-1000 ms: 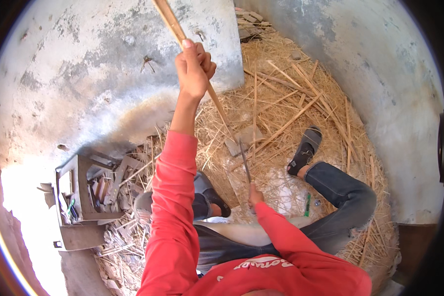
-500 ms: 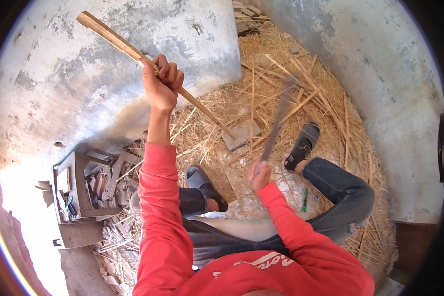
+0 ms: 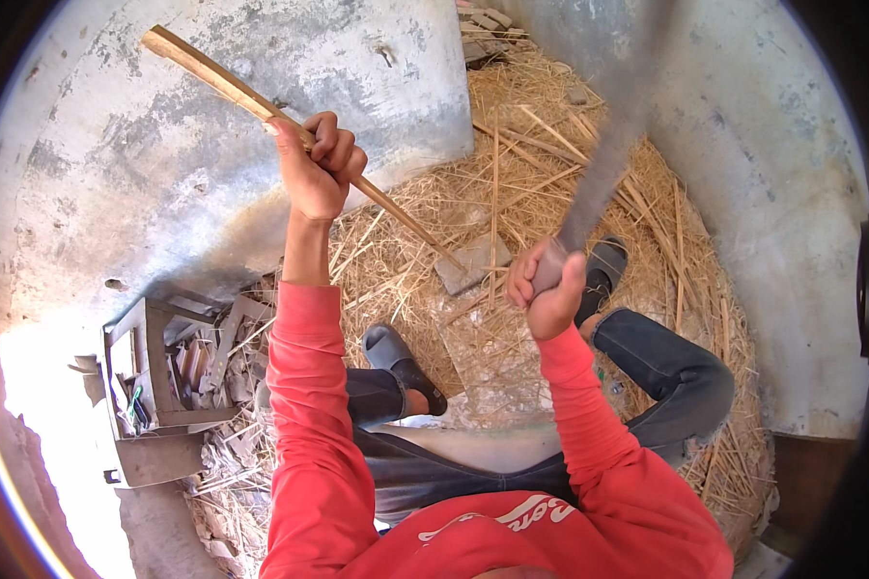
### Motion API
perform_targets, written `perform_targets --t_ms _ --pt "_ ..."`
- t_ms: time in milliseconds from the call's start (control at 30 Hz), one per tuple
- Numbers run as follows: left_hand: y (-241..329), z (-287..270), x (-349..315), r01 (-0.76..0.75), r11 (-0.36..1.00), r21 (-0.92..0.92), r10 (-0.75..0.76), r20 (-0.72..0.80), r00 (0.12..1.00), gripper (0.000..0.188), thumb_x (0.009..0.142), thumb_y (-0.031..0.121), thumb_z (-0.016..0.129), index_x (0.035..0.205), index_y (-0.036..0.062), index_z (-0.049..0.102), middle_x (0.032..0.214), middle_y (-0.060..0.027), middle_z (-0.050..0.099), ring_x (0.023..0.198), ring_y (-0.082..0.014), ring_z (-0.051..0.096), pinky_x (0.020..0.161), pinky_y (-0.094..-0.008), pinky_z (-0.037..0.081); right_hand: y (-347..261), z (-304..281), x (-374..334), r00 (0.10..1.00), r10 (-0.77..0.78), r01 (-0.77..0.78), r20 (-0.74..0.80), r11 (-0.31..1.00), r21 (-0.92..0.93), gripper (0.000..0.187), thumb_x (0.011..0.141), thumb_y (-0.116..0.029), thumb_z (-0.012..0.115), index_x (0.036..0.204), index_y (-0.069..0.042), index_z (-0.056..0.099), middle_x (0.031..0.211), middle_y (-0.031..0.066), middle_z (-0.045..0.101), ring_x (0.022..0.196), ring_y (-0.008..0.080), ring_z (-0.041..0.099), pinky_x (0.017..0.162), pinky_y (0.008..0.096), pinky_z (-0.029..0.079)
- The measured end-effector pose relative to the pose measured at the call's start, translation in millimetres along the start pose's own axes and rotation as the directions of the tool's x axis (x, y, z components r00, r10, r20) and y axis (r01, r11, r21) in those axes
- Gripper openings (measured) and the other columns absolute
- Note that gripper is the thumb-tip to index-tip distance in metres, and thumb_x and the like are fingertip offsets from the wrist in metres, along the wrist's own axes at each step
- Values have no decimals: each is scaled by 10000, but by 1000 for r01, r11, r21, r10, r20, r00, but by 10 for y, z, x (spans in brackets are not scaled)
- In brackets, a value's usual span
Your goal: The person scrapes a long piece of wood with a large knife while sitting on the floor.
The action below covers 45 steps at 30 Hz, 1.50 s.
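Walls: a stained, grey-white wall (image 3: 203, 183) is seen across the upper left, and a second wall (image 3: 792, 212) is curved along the right by the lens.
Floor litter: the ground between the walls is covered with straw-like shavings (image 3: 425, 207), over which long, pale strips (image 3: 637, 198) are scattered, most thickly at the upper right.
Red top: the torso and both arms are covered by a long-sleeved red top (image 3: 319, 415) with white lettering.
Jeans: the bent, spread legs are clothed in dark jeans (image 3: 671, 372).
Frame: a dark, box-like frame (image 3: 169, 420) is set at the left, with broken pieces (image 3: 203, 357) heaped in and around it.
Wooden strip: it (image 3: 208, 77) is held slantwise, its thicker end raised at the upper left, its lower end brought to the block; whether they touch cannot be told.
Blade: a long, dark blade (image 3: 603, 174) is raised toward the upper right, blurred along its length.
Left hand: the strip is gripped by the left hand (image 3: 317, 166), the thumb laid along the wood.
Right hand: the blade's handle is clasped in the right hand (image 3: 548, 289), well apart from the left.
Slippers: dark slippers (image 3: 386, 347) are worn on both feet.
Block: a flat grey block (image 3: 473, 262) is bedded among the shavings.
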<state>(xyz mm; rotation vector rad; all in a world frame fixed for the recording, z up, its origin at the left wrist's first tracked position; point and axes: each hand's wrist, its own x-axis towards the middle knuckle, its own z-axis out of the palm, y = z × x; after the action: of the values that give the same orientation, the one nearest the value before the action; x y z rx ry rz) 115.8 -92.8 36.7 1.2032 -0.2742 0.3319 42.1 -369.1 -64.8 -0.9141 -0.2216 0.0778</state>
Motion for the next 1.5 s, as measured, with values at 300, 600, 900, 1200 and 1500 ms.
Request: perform_targets --t_ms 300,600,900,1200,1500 --pt "-76 405 68 31 996 86 -41 113 993 738 823 903 320 620 198 236 547 87 153 489 -78 132 447 -254 158 1694 -1298 -1113 378 747 -897 -547 442 -16 614 954 -675 443 771 -90 481 511 3 358 385 161 369 387 329 342" --pt "-176 641 194 38 997 73 -48 136 990 728 868 862 307 610 185 237 561 83 154 499 -70 132 444 -255 150 311 -350 49 996 83 -82 -43 996 24 601 964 -654 458 757 -91 478 520 8 415 442 138 446 420 314 364" --pt "-162 497 207 29 999 40 -34 125 992 709 883 848 308 616 194 240 548 83 160 494 -79 128 443 -265 156 2068 -1366 -1370 346 713 -915 -609 399 -53 658 906 -718 494 691 -97 464 499 14 375 371 175 358 361 338 311" --pt "-13 46 41 15 1000 1 -15 -18 1000 730 825 884 390 616 198 251 530 83 176 491 -76 109 442 -259 141 1181 -809 -233 964 212 -227 -162 970 -83 584 942 -648 507 750 -98 473 525 14 400 402 138 396 383 301 319" --pt "-47 175 -33 16 1000 -18 -15 48 999 707 886 843 305 621 189 266 537 79 179 487 -70 137 450 -255 159 2268 -1726 -1699 382 673 -924 -634 303 -235 730 882 -698 543 641 -9 572 506 98 481 420 254 506 428 408 400"
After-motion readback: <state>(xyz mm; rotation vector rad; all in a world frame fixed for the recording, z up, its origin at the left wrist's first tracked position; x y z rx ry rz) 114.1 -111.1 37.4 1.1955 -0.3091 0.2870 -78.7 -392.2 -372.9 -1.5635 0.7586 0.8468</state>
